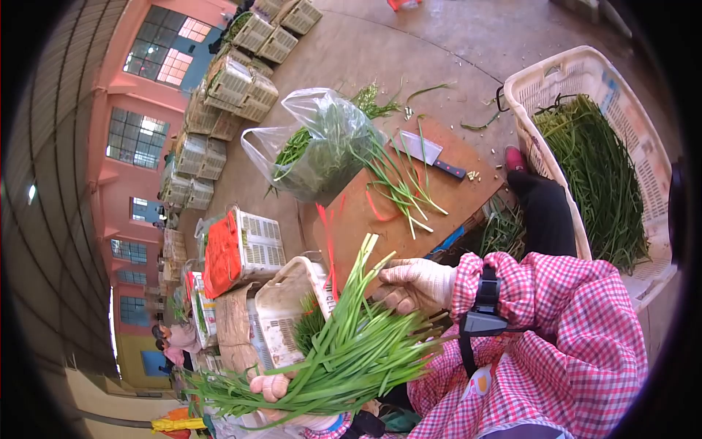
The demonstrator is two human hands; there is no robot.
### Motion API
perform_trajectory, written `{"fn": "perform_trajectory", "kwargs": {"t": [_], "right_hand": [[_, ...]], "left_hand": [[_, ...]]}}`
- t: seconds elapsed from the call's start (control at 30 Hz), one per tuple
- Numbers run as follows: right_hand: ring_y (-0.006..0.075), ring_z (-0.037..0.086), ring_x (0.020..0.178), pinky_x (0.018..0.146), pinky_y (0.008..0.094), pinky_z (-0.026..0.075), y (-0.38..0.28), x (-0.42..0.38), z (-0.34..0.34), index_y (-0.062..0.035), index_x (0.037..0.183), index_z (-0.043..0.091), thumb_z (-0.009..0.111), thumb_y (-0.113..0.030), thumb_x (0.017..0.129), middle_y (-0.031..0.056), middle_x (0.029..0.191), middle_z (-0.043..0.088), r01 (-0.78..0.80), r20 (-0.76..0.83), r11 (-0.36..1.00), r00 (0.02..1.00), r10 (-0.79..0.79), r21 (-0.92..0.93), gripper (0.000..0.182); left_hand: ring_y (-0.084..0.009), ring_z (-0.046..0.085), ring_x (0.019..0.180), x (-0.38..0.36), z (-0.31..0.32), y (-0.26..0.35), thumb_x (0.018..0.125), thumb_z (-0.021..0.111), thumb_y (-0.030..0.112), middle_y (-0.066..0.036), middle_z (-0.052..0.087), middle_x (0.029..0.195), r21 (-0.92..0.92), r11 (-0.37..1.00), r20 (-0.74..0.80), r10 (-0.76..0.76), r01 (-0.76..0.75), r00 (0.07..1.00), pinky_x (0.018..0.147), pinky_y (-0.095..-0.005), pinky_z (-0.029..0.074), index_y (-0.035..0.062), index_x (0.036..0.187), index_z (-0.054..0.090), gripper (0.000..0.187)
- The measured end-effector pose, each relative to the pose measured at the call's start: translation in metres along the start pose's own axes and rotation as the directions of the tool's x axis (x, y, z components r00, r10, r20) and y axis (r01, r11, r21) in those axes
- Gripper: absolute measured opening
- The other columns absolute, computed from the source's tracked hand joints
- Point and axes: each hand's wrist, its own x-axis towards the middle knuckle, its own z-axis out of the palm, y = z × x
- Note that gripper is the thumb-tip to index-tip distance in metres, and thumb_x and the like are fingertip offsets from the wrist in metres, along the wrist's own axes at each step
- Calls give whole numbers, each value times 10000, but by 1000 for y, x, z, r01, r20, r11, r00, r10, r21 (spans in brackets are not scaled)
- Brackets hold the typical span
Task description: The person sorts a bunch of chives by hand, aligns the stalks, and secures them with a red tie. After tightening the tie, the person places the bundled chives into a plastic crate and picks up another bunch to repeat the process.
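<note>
A big bunch of garlic chives (365, 344), long flat green leaves with pale stem ends, lies across my lap. My left hand (270, 386), in a pale work glove, is wrapped round its leafy end; part of the hand is hidden by leaves. My right hand (417, 284), also gloved, is beside the stems near their pale ends. Its fingers are loosely curved and somewhat apart, with nothing plainly between them. In front, a wooden board (446, 190) bears a cleaver (428, 152) with a dark handle, loose chives (398, 186) and red ties (330, 241).
To my right stands a white crate (545, 146) full of chives. A clear plastic bag (314, 146) of greens sits beyond the board. A white basket (281, 322) and a crate with a red cloth (221, 252) are at left. Stacked crates (234, 88) line the hall; people (175, 340) work farther off.
</note>
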Motion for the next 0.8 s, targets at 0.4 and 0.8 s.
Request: {"fn": "perform_trajectory", "kwargs": {"t": [0.4, 0.8], "right_hand": [[148, 579, 581, 525, 267, 488, -8, -31, -29, -10, 1013, 587, 619, -226, 870, 98, 743, 624, 152, 142, 936, 984, -111, -317, 262], [336, 626, 751, 664, 415, 504, -72, -86, -77, -82, 907, 662, 600, -325, 777, 109, 790, 658, -12, -198, -844, 974, 112, -536, 282]], "left_hand": [[-74, 461, 779, 4, -6, -7, 926, 479, 272, 83, 421, 798, 66, 996, 39, 58, -60, 998, 989, -374, 329, 153, 1093, 479, 205], [-34, 420, 714, 21, -10, -2, 883, 557, 192, 94, 360, 727, 106, 993, 157, 27, -44, 987, 981, -339, 337, 148, 1067, 498, 198]]}}
